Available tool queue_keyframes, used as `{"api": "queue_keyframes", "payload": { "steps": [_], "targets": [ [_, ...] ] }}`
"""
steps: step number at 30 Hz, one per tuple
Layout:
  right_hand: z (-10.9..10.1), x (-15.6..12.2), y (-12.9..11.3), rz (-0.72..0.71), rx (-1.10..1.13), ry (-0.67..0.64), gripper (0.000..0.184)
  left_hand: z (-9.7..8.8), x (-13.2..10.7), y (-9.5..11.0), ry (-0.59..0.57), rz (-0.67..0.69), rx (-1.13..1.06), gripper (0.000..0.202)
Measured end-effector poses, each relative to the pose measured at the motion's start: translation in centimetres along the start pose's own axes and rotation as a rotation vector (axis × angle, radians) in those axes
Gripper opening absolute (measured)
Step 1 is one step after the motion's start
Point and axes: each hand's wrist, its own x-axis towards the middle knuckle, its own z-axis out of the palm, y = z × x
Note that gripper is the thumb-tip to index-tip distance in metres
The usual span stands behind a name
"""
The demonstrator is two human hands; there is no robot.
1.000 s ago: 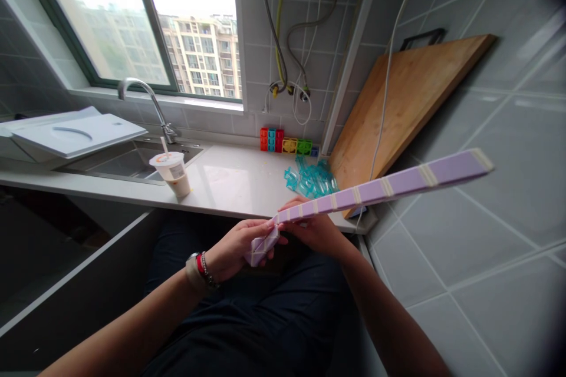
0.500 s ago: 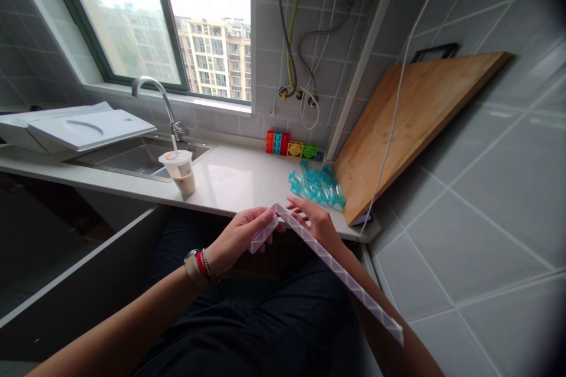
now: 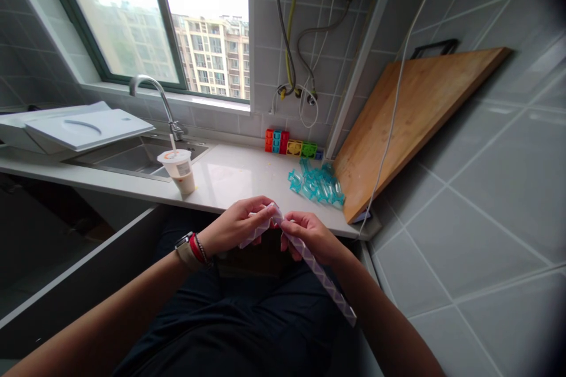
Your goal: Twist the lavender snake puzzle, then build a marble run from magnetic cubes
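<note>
Bending between the two hands, a jointed purple strip [image 3: 325, 283] with pale zigzag bands is held above the person's lap, just in front of the edge of the white counter [image 3: 225, 179]; the left hand [image 3: 243, 221] grips its shorter section, thumb laid along the top, the section's end poking out below the fingers; the right hand [image 3: 315, 237] pinches the longer section close to the bend, thumb against curled fingers, and from there the strip slants down beside the right forearm to its far tip; a watch [image 3: 183, 240] and bracelets circle the left wrist; on the counter beyond the right hand lie teal clear plastic pieces [image 3: 317, 184], near the foot of a leaning wooden board [image 3: 415, 123]; behind them, colourful blocks [image 3: 289, 144] line the wall; a lidded cup [image 3: 178, 171] with a straw stands beside the sink [image 3: 128, 156], and a white box [image 3: 92, 128] sits partly over the basin.
</note>
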Motion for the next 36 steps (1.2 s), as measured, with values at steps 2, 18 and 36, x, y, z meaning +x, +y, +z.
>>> {"api": "queue_keyframes", "payload": {
  "steps": [2, 18, 36],
  "targets": [
    [0.3, 0.1, 0.3, -0.012, 0.001, 0.022, 0.039, -0.1, 0.3, 0.0, 0.012, 0.014, 0.033, 0.047],
    [2.8, -0.1, 2.3, -0.217, -1.093, 0.521, 0.023, 1.8, 1.5, -3.4, 0.266, 0.071, 0.153, 0.035],
    [0.9, 0.2, 0.8, -0.077, -0.313, 0.148, 0.038, 1.1, 1.4, -2.6, 0.296, 0.096, -0.001, 0.041]
  ]
}}
